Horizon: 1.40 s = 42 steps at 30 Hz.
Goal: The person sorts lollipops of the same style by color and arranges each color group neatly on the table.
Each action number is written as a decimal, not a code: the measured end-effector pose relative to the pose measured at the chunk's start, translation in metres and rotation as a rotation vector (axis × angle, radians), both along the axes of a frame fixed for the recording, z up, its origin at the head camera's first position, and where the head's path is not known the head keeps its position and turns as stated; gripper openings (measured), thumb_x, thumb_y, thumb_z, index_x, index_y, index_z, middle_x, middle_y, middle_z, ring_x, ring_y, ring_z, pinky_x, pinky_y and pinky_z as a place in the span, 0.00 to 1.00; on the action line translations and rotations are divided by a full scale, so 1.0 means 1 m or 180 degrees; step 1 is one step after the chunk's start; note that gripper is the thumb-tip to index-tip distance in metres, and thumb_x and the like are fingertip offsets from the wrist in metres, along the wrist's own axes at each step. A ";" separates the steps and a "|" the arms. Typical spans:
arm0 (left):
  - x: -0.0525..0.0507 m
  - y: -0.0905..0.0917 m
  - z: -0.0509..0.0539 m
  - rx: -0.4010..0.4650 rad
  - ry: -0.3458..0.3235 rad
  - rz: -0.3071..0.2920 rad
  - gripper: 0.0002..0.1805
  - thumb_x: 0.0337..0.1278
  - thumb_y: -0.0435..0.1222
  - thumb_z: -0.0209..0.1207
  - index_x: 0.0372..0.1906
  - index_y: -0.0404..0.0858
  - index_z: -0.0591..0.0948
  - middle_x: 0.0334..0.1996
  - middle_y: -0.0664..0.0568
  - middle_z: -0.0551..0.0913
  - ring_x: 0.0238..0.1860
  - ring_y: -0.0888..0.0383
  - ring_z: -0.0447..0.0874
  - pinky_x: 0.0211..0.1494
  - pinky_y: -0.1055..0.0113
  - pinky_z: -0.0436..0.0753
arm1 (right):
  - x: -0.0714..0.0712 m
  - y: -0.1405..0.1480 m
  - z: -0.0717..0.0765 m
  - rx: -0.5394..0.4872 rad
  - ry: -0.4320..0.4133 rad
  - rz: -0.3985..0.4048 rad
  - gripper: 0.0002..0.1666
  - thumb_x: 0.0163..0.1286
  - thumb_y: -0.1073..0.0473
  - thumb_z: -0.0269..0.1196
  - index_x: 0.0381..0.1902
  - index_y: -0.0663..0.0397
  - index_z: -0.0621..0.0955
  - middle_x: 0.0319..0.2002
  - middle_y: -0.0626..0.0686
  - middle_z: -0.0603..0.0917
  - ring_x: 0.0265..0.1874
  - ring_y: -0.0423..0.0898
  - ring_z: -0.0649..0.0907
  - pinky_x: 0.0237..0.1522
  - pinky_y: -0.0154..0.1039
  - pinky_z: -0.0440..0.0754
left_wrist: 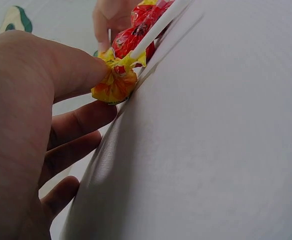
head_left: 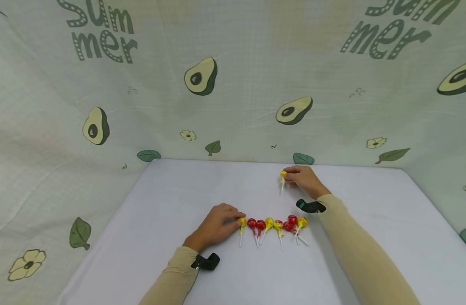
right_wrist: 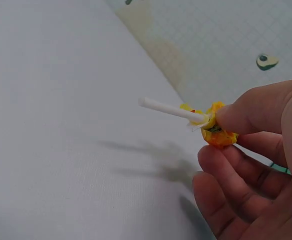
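Note:
My left hand (head_left: 219, 224) pinches the wrapped head of a yellow lollipop (left_wrist: 115, 85) between thumb and index finger, at the left end of a row on the table. Its white stick points toward me. Farther back, my right hand (head_left: 302, 178) holds another yellow lollipop (right_wrist: 218, 132) by its head, thumb against the wrapper, the stick free. A shadow lies on the cloth below it. Between the hands and nearer to me run red lollipops (head_left: 252, 223) and yellow lollipops (head_left: 269, 223), side by side; those at the right end overlap.
A white cloth covers the table (head_left: 171, 186). Behind it hangs a pale curtain (head_left: 240, 110) printed with avocados, leaves and lettering. A black wrist camera (head_left: 207, 262) sits on the left wrist, another black wrist camera (head_left: 311, 206) on the right.

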<state>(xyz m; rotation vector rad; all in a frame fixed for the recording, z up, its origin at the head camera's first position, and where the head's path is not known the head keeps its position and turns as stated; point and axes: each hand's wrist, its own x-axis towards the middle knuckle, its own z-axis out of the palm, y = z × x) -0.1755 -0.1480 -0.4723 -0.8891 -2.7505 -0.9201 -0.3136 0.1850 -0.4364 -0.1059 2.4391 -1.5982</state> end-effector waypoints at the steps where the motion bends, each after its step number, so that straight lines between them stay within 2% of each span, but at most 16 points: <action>1: 0.000 0.000 0.000 0.0005 -0.0001 -0.0006 0.13 0.67 0.43 0.63 0.54 0.52 0.87 0.49 0.62 0.82 0.54 0.62 0.76 0.60 0.55 0.73 | -0.001 0.000 -0.001 0.0003 0.0003 -0.0010 0.25 0.72 0.56 0.63 0.63 0.62 0.78 0.56 0.62 0.81 0.49 0.52 0.82 0.49 0.37 0.81; 12: 0.001 0.003 0.000 0.0017 0.0055 -0.0038 0.13 0.67 0.43 0.63 0.54 0.51 0.87 0.48 0.63 0.82 0.53 0.62 0.76 0.60 0.54 0.73 | -0.008 -0.005 -0.006 0.0115 -0.0005 -0.0035 0.24 0.72 0.57 0.62 0.62 0.62 0.79 0.56 0.61 0.81 0.49 0.50 0.81 0.45 0.34 0.81; 17: 0.000 0.002 0.001 0.0002 0.0050 -0.0001 0.13 0.67 0.44 0.62 0.54 0.52 0.87 0.48 0.63 0.82 0.54 0.62 0.76 0.60 0.54 0.73 | -0.010 -0.006 -0.006 0.0160 0.0005 0.0014 0.23 0.72 0.58 0.62 0.61 0.62 0.79 0.56 0.61 0.81 0.50 0.51 0.81 0.47 0.36 0.81; 24: 0.000 0.001 0.001 0.0004 0.0007 0.0005 0.13 0.67 0.44 0.62 0.54 0.53 0.87 0.49 0.64 0.82 0.54 0.63 0.75 0.60 0.55 0.73 | -0.008 -0.008 -0.008 0.0402 0.0071 0.0023 0.22 0.72 0.57 0.62 0.60 0.61 0.81 0.56 0.60 0.81 0.49 0.52 0.80 0.51 0.41 0.80; 35: 0.000 0.000 0.001 0.0026 0.0000 0.0013 0.13 0.66 0.43 0.63 0.53 0.52 0.87 0.48 0.64 0.82 0.54 0.63 0.75 0.59 0.56 0.73 | -0.005 -0.014 -0.010 0.0785 0.0273 0.0202 0.22 0.73 0.55 0.61 0.60 0.60 0.81 0.55 0.60 0.81 0.45 0.52 0.79 0.49 0.44 0.77; 42: 0.000 0.001 0.002 0.0042 -0.0004 0.0003 0.13 0.67 0.43 0.63 0.53 0.51 0.87 0.48 0.63 0.82 0.54 0.62 0.75 0.59 0.55 0.73 | -0.004 -0.011 -0.009 0.0781 0.0322 0.0296 0.23 0.73 0.55 0.61 0.61 0.60 0.80 0.56 0.60 0.81 0.46 0.53 0.80 0.50 0.45 0.78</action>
